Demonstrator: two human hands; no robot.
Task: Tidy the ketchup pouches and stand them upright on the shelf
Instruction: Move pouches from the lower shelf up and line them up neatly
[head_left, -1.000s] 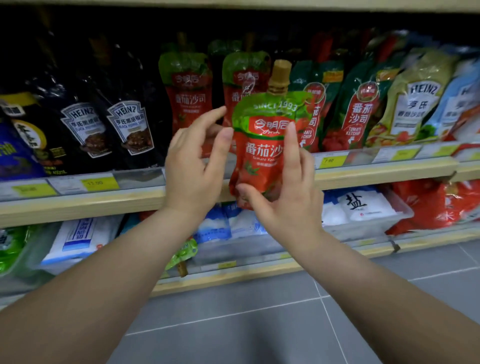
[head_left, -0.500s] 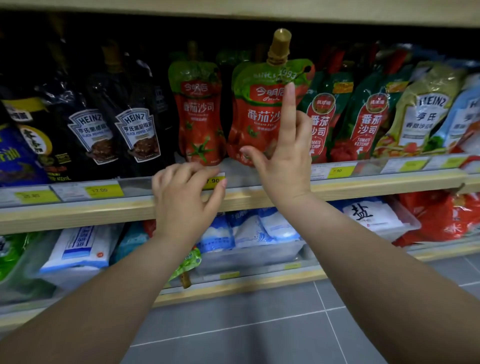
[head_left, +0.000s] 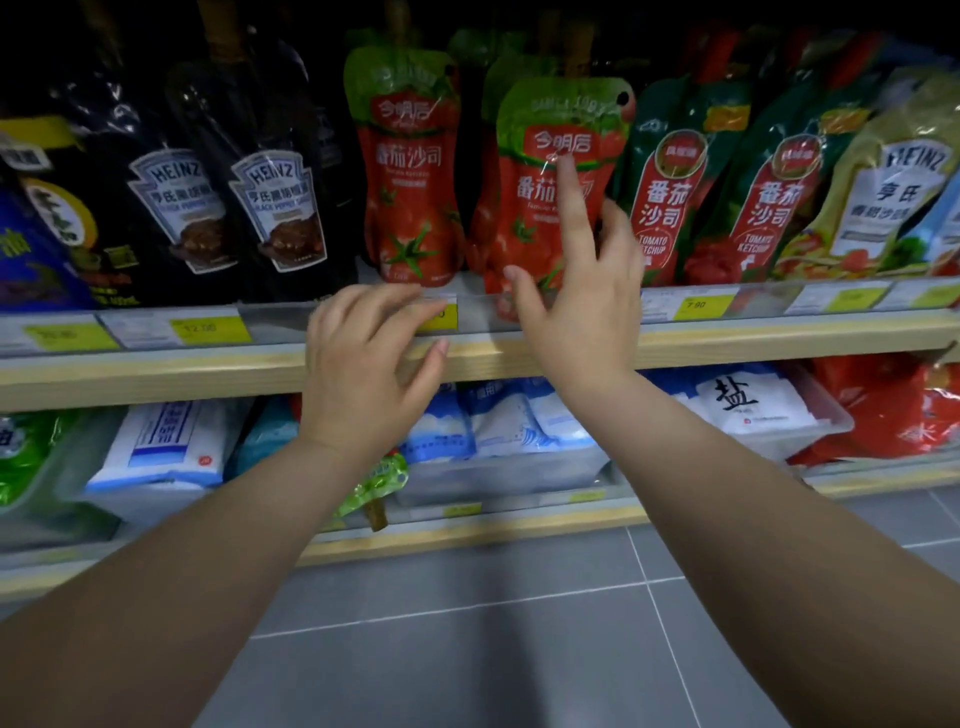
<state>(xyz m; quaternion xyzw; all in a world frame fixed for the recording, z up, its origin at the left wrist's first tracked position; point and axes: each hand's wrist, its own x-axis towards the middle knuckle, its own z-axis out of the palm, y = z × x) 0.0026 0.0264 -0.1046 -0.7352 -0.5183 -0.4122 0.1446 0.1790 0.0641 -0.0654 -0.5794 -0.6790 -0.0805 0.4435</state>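
Observation:
A red and green ketchup pouch (head_left: 530, 156) stands upright at the front of the shelf (head_left: 727, 345). My right hand (head_left: 576, 306) is spread against its lower front, index finger pointing up along the label, thumb at its bottom left corner. A matching pouch (head_left: 410, 171) stands upright just to its left. My left hand (head_left: 369, 374) rests with loosely curled fingers on the shelf's front rail, over a yellow price tag (head_left: 444, 317), holding nothing. Another green pouch (head_left: 379, 483) lies on the lower shelf, mostly hidden behind my left forearm.
Black Heinz pepper sauce pouches (head_left: 275, 202) fill the shelf to the left. Dark green tomato ketchup pouches (head_left: 670, 192) and a Heinz pouch (head_left: 898, 187) lean to the right. White salt bags (head_left: 737, 400) sit in a clear tray on the lower shelf. Grey floor tiles lie below.
The pouch went from being held in front of the shelf by both hands to standing on it. My left hand dropped to the shelf rail. My right hand stays against the pouch.

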